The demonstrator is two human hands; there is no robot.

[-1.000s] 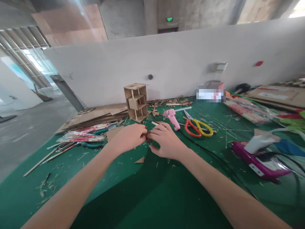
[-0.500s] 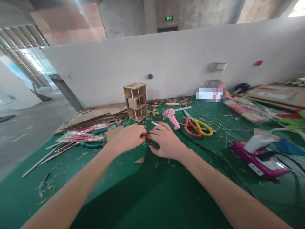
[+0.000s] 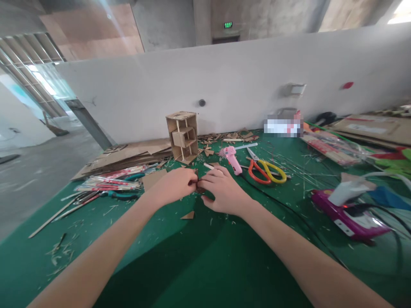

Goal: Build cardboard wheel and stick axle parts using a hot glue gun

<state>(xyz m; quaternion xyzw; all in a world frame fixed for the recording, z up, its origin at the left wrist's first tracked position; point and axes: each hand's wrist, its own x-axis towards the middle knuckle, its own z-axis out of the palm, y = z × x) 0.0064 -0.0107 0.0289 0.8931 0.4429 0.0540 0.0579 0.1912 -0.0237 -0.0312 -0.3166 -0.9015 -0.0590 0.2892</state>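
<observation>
Pinching a small brown piece [image 3: 199, 189] near the middle of the desk [image 3: 224, 265], the left hand [image 3: 175, 185] has its thumb and fingers curled closed, and most of the piece is hidden behind them. The right hand [image 3: 224, 189] meets it from the other side, half curled, with its fingertips at the piece and its thumb apart below them — whether it grips or only touches, I cannot tell. Just beyond the hands, slightly left, a small cardboard shelf [image 3: 179, 139] stands upright near the white wall [image 3: 144, 94], with cardboard scraps [image 3: 212, 139] scattered to its right. Beside the right hand, on the far side, lies a pink glue gun [image 3: 235, 163], a pale stick reaching out from its back and a black cord [image 3: 297, 211] running toward the near right. Scissors [image 3: 254, 161] with orange and yellow handles lie to the right of the glue gun. Farther right sits a purple power strip [image 3: 356, 226] with a white plug [image 3: 348, 193] in it. On the left are a bundle of wooden sticks [image 3: 112, 184], pliers [image 3: 122, 195] with teal handles and, farther back, flat cardboard sheets [image 3: 128, 154]. Nearer than the hands — well clear of them — lies a cardboard triangle [image 3: 188, 215].
</observation>
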